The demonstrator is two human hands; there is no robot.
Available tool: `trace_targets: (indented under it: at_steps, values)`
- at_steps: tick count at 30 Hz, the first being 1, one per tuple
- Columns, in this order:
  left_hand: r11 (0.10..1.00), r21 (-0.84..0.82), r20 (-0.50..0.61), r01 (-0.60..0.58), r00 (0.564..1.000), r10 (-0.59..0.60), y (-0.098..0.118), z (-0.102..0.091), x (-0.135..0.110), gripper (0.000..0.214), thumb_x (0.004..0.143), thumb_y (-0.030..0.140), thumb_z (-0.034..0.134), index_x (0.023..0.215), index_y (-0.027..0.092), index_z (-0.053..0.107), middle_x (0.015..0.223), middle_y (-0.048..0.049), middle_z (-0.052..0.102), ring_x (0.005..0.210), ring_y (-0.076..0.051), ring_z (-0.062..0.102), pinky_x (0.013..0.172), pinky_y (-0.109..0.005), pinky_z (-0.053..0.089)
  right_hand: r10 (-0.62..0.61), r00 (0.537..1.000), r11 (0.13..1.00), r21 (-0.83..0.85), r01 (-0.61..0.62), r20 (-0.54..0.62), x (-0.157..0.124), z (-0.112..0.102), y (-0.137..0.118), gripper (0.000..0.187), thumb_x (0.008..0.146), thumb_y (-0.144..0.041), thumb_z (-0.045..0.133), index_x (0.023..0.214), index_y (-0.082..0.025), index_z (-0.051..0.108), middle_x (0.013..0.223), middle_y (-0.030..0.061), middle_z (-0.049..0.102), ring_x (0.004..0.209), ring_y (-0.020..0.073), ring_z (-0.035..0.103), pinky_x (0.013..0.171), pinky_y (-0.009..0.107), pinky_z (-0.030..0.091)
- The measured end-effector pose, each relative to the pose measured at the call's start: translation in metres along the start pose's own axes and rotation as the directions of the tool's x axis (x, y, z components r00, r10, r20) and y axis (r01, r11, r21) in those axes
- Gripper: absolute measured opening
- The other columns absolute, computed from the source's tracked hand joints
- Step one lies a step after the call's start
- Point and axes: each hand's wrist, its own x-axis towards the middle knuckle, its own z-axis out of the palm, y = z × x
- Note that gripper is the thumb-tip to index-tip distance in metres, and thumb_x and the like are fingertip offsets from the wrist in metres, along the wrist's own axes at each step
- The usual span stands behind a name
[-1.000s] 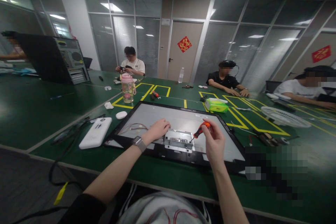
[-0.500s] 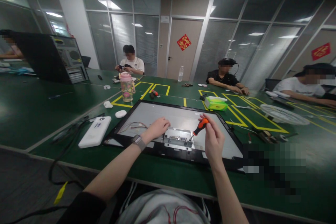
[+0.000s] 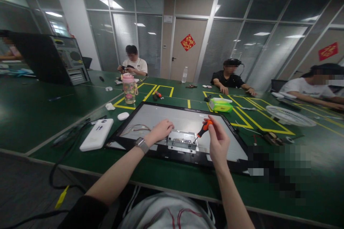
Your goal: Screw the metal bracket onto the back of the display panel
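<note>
A flat display panel (image 3: 182,115) with a black frame lies on the green table in front of me. On its near part sits a metal bracket (image 3: 184,143). My right hand (image 3: 219,139) grips an orange and black screwdriver (image 3: 204,128), tilted, with its tip down at the bracket's right side. My left hand (image 3: 162,130) rests by the bracket's upper left corner, fingers bent and close together; what lies under the fingertips is hidden. Thin wires (image 3: 138,127) lie on the panel left of that hand.
Left of the panel are a white power bank (image 3: 97,135), a white case (image 3: 123,116) and black cables (image 3: 72,139). Behind stand a pink-lidded bottle (image 3: 129,89) and a green tissue pack (image 3: 220,105). A white fan grille (image 3: 290,115) lies right. Several people sit around the table.
My right hand keeps the screwdriver at the bracket, its fingers slightly shifted around the handle. My left hand stays put. A person across the table has moved their hands apart.
</note>
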Motion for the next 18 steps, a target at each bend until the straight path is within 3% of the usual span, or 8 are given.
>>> trace_targets:
  at_steps: [5,11,18]
  values:
    - [1.0,0.003,0.015,0.009,1.0,-0.009,0.0017,-0.0015,0.0001,0.032,0.093,0.018,0.038,0.098,0.014,0.069,0.097,-0.0093,0.062,0.096,-0.02,0.059,0.091,-0.031,0.045,-0.089,0.995,0.995,-0.05,0.087,-0.033,0.0009,-0.0004,-0.0003,0.019,0.078,-0.03,0.069,0.095,-0.021,0.072,0.092,0.005,0.06,0.088,0.0186,0.059,0.082,0.035,0.048]
    - [1.0,0.002,0.01,0.008,1.0,-0.008,-0.0001,-0.0001,0.001,0.032,0.093,0.017,0.038,0.097,0.014,0.069,0.097,-0.009,0.062,0.096,-0.02,0.059,0.091,-0.031,0.045,-0.044,0.998,0.998,-0.046,0.046,0.037,-0.0002,-0.0011,-0.0029,0.029,0.091,-0.033,0.05,0.111,-0.02,0.067,0.101,0.0082,0.066,0.093,0.0198,0.062,0.085,0.037,0.048]
    - [1.0,0.009,0.02,0.012,1.0,-0.012,0.0015,-0.0014,0.0003,0.031,0.093,0.017,0.038,0.098,0.014,0.069,0.097,-0.0092,0.062,0.096,-0.02,0.059,0.091,-0.032,0.045,-0.063,0.997,0.997,0.031,0.064,-0.037,0.0013,-0.0015,0.0026,0.009,0.078,-0.029,0.069,0.082,-0.021,0.069,0.084,0.0025,0.057,0.08,0.0161,0.058,0.07,0.029,0.047]
